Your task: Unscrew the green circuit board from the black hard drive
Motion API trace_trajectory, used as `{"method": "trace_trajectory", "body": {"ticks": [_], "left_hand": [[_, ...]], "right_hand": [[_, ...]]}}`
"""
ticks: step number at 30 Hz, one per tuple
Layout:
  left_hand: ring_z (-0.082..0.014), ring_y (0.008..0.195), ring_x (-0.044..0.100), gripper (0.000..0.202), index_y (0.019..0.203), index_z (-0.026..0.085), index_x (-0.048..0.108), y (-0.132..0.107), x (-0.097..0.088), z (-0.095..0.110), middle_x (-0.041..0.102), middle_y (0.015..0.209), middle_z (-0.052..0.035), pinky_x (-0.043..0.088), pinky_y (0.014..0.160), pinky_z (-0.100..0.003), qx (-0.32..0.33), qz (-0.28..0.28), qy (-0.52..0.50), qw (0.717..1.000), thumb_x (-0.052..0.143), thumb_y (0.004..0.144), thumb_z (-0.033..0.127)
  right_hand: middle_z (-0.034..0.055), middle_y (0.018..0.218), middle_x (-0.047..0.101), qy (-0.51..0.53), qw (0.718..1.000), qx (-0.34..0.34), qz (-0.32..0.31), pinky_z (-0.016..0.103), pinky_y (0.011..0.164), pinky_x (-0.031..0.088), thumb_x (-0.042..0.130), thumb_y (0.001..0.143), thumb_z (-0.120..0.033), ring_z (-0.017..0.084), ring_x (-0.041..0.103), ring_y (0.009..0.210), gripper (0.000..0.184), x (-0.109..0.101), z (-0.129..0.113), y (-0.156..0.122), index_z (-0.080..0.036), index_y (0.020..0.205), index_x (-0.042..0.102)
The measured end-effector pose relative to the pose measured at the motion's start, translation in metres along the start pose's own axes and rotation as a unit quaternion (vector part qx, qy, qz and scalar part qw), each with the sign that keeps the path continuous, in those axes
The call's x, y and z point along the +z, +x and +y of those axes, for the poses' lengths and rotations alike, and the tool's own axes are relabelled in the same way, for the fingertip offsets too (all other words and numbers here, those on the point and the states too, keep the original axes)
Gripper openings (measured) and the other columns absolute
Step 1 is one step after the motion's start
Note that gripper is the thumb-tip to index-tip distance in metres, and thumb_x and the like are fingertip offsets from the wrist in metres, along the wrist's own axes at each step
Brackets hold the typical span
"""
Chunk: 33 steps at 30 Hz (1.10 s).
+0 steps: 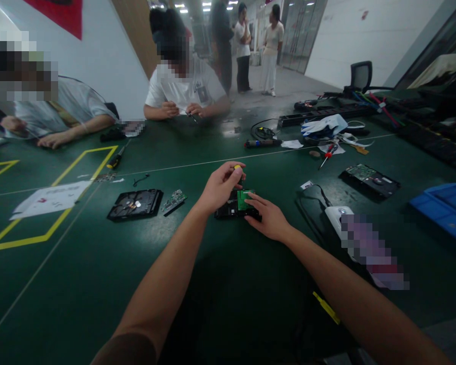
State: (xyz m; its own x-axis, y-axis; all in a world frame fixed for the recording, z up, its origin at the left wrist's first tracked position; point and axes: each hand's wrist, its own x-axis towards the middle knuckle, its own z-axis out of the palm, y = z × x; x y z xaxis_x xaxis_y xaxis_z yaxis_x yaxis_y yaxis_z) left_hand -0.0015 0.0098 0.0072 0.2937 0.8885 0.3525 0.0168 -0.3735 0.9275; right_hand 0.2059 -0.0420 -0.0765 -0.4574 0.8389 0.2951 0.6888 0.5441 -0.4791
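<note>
From my remote post I had the left hand [221, 186] pinched closed on a yellow-topped tool [237, 167], standing near upright, tip not made out. Beneath those fingertips lay the hard drive [228, 210], green board [243, 199] uppermost, long axis seemingly left to right, ends partly covered. The right hand [268, 217], fingers parted, rested against its right side.

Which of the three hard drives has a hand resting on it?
The middle drive, with the right hand on its green board; the left drive and right drive lie untouched.
</note>
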Motion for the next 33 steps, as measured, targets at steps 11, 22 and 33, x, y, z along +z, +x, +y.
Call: {"method": "trace_trajectory", "body": {"ticks": [11,22,33], "left_hand": [[-0.0123,0.068,0.061,0.038,0.094,0.017,0.065,-0.002,0.004,0.001,0.067,0.086,-0.0042,0.055,0.053,-0.022,-0.049,0.103,0.025,0.993,0.078,0.085,0.052],[-0.0181,0.094,0.067,0.031,0.111,0.022,0.071,-0.002,0.006,0.000,0.070,0.103,-0.0074,0.057,0.062,-0.023,0.004,0.019,-0.005,1.000,0.060,0.099,0.048],[-0.0151,0.088,0.065,0.025,0.093,0.018,0.068,-0.002,0.006,-0.016,0.067,0.097,-0.0049,0.063,0.074,-0.029,-0.042,0.012,-0.079,0.996,0.063,0.097,0.042]], "right_hand": [[0.0080,0.160,0.048,0.009,1.000,0.010,0.001,0.058,0.115,0.047,0.067,0.093,-0.038,0.034,0.053,0.142,0.051,-0.001,-0.002,0.000,-0.028,0.142,0.059],[0.0089,0.159,0.049,0.009,1.000,0.002,0.005,0.057,0.116,0.046,0.067,0.093,-0.038,0.033,0.053,0.142,0.051,0.001,-0.001,0.000,-0.026,0.142,0.060],[0.0075,0.161,0.048,-0.005,1.000,0.012,-0.003,0.056,0.111,0.050,0.067,0.094,-0.040,0.034,0.057,0.137,0.051,0.000,-0.001,0.000,-0.026,0.142,0.059]]}}
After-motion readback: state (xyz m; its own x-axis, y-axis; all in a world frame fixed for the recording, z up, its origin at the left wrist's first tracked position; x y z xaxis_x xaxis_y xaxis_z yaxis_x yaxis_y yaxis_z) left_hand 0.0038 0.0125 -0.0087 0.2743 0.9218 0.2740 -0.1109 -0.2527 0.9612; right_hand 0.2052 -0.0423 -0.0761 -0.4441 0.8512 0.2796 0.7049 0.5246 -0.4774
